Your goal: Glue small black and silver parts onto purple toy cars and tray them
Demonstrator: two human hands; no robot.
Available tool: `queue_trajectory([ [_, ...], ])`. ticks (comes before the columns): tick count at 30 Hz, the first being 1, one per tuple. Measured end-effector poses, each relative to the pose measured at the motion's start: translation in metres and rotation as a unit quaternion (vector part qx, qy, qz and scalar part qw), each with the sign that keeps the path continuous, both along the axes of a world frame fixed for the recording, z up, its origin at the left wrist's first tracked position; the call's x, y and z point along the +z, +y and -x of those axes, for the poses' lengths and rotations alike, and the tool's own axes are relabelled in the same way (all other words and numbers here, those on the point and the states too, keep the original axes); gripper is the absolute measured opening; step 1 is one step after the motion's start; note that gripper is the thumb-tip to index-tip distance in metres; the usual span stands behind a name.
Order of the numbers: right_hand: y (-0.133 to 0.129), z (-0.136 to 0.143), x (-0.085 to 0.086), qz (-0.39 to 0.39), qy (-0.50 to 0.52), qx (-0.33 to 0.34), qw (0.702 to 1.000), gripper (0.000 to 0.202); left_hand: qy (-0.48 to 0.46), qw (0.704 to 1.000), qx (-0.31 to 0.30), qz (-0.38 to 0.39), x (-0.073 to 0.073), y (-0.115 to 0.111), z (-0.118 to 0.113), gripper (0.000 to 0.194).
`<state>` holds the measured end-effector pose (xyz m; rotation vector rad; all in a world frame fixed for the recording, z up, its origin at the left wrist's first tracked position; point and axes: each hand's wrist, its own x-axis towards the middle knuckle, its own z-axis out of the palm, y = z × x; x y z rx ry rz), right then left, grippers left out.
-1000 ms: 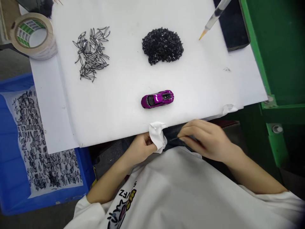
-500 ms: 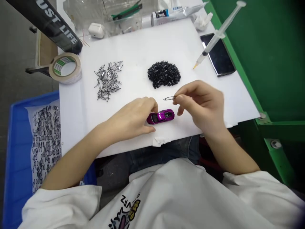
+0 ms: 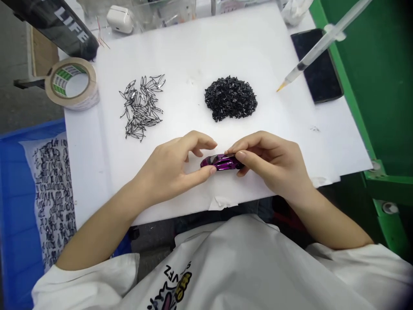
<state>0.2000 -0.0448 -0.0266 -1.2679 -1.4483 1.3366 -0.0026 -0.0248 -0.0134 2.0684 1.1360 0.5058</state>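
A shiny purple toy car (image 3: 221, 162) lies between my two hands near the front of the white board. My right hand (image 3: 269, 161) is closed round its rear end, thumb and forefinger pressed together over the upper edge. Whether a thin black loop is still in those fingers is hidden. My left hand (image 3: 176, 165) is open at the car's front end: the thumb touches the near side, while the forefinger is lifted off beyond it. Behind the hands are a loose spread of thin black loops (image 3: 142, 107) and a heap of small black pieces (image 3: 230, 99).
A syringe (image 3: 309, 56) with a yellow tip stands at upper right, by a dark phone (image 3: 318, 66). Tape (image 3: 72, 84), a black tube (image 3: 64, 26) and a white earbud case (image 3: 120, 19) are at upper left. A blue bin (image 3: 17, 193) stands at left.
My right hand has moved left and down onto the car's rear, and its black loop is no longer visible. My left fingers have opened off the car. The view has shifted.
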Motion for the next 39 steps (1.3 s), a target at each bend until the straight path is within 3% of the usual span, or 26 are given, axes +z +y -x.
queue_trajectory([
  [4, -0.002, -0.001, 0.000, -0.004, -0.018, -0.004, 1.000, 0.009, -0.122, 0.989, 0.046, -0.068, -0.004, -0.006, -0.010, 0.011],
  [8, -0.002, -0.001, 0.001, -0.008, -0.030, 0.001, 1.000, 0.012, -0.157, 0.980, 0.061, -0.102, -0.006, -0.007, -0.016, 0.012],
  [14, -0.003, -0.001, 0.000, -0.020, -0.006, -0.008, 1.000, 0.014, -0.145, 0.979, 0.092, -0.114, -0.004, -0.010, -0.015, 0.016],
  [18, -0.003, -0.002, -0.003, -0.020, 0.039, -0.008, 0.999, 0.018, -0.070, 0.991, 0.085, -0.079, 0.002, -0.015, -0.014, 0.018],
  [23, -0.004, -0.003, -0.004, -0.016, 0.042, -0.004, 0.999, 0.017, -0.001, 0.994, 0.086, -0.064, 0.005, -0.015, -0.014, 0.007],
  [39, -0.008, -0.004, -0.004, -0.034, 0.027, 0.030, 0.999, 0.016, 0.028, 0.997, 0.036, -0.067, 0.005, -0.017, -0.022, 0.013],
])
